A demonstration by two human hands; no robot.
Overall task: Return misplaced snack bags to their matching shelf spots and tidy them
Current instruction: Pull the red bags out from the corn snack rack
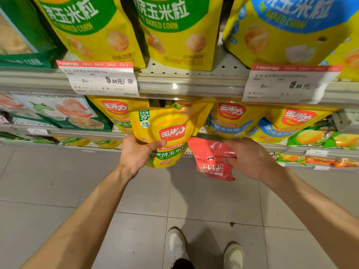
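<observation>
My left hand (136, 152) grips a yellow baked-corn bag with a green band (165, 131) by its lower left side, thumb across the front. The bag tilts out from the middle shelf, its top under the shelf rail above. My right hand (250, 158) holds a small red snack bag (211, 166) in front of the shelf edge, fingers curled round its right side. Behind them stand more yellow corn bags, green-banded (116, 113) on the left and blue-banded (231, 121) on the right.
The upper shelf (190, 84) carries large yellow corn bags (174, 30) and two price tags (99, 78). A shrimp-chip box (64, 111) stands left on the middle shelf. Green bags (314, 138) lie right, lower shelves hold more packets. Grey floor tiles and my shoes (176, 245) are below.
</observation>
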